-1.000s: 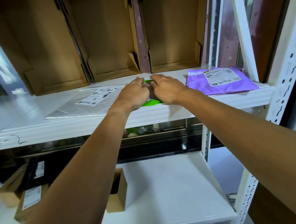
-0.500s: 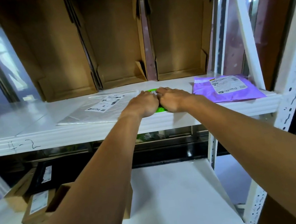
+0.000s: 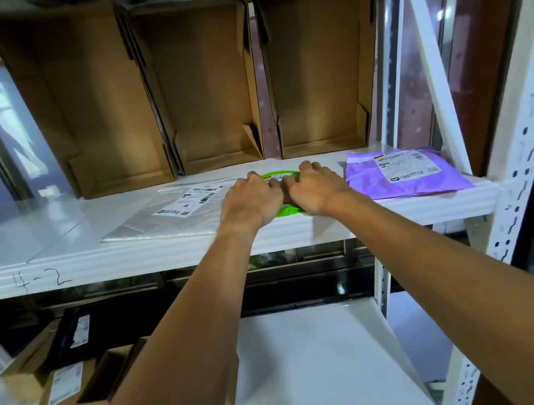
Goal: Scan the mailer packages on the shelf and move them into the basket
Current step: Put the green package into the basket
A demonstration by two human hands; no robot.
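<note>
Looks like the pick-up step on the middle parcel is happening here; just left of the grip a greyish see-through mailer [image 3: 172, 214] is lying flat on the glossy white shelf [image 3: 59, 236], untouched, and it's looking like thin crinkly film with a white paper label on top; the left hand [image 3: 252, 201] and right hand [image 3: 318, 188] are sitting side by side, nearly touching, fingers curling down over the green mailer [image 3: 289, 211], so I'm calling it a two-handed hold; thumbs are hiding underneath, so I can't tell how firm it is; the green one is lying between and under the hands near the shelf's front edge, shiny slick plastic with a rounded far edge and a bit of label peeking out between the fingers; just right of the grip a purple mailer [image 3: 401, 177] is waiting, smooth poly, slightly puffed, label facing up; behind the grip three matte brown cardboard boxes [image 3: 210, 90] are standing on end, open sides facing out; next move, I'm guessing, is sliding or lifting the green one off the front edge without bunching that slippery film, then getting its label up for scanning; no scanner or basket is showing, so that's needing a turn away from the shelf.
</note>
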